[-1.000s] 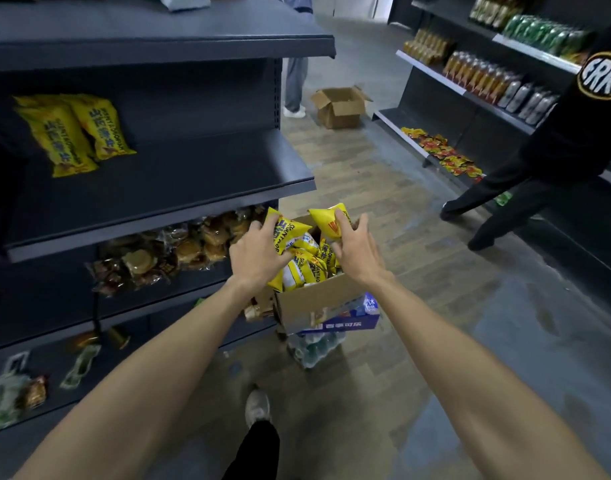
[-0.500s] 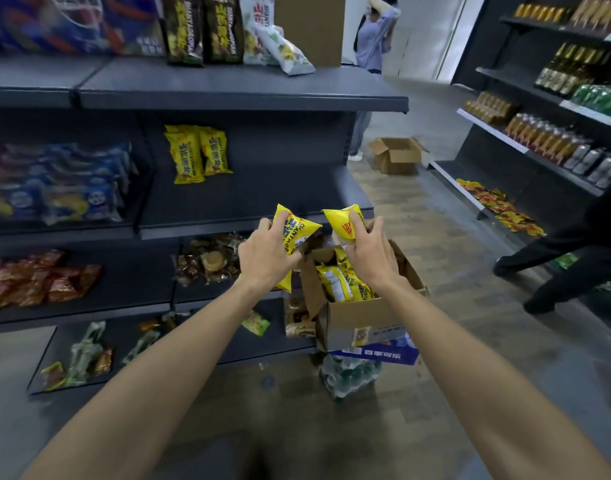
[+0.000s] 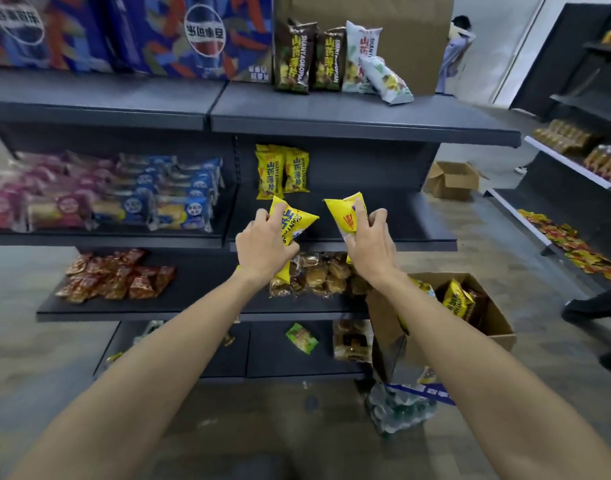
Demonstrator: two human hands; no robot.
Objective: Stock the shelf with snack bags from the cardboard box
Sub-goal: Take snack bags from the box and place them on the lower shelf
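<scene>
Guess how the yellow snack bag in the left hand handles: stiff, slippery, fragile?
Probably light: the left hand lifts the yellow snack bag in a one-handed grip. Likely soft and puffy, since it bulges around the fingers. The glossy film may be slippery; contents possibly crushable.

- Left hand (image 3: pixel 264 247) raised at arm's length, fingers curled round a yellow snack bag (image 3: pixel 292 221).
- Right hand (image 3: pixel 368 242) level beside it, pinching a second yellow snack bag (image 3: pixel 345 214).
</scene>
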